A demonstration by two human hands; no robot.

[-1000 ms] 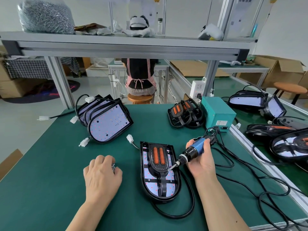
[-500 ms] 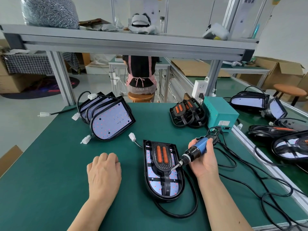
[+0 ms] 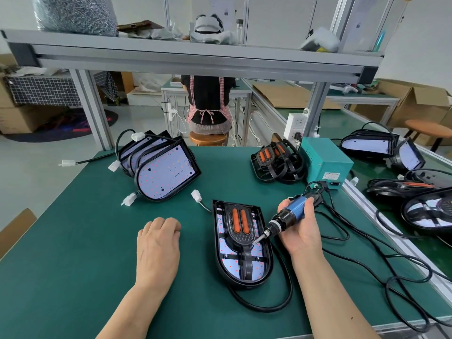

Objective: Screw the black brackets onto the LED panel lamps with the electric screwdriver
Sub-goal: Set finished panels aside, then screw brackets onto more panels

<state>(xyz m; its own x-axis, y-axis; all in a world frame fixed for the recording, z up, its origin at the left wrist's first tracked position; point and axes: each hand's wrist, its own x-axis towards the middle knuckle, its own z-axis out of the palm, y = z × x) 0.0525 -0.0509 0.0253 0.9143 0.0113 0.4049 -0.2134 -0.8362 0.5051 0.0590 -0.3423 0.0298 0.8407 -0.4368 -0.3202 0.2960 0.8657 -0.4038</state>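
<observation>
My right hand (image 3: 300,228) grips the blue electric screwdriver (image 3: 286,218), bit on the black plastic bracket (image 3: 241,231) of the rounded LED panel lamp (image 3: 244,267) mid-table, left hand (image 3: 157,248) curled, maybe over screws, can't tell, with a stack of bare white panels (image 3: 166,174) left to do.

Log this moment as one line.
right hand: grips electric screwdriver, bit tip at black bracket | left hand: rests on table, fingers curled | LED panel lamp: flat on table
</observation>
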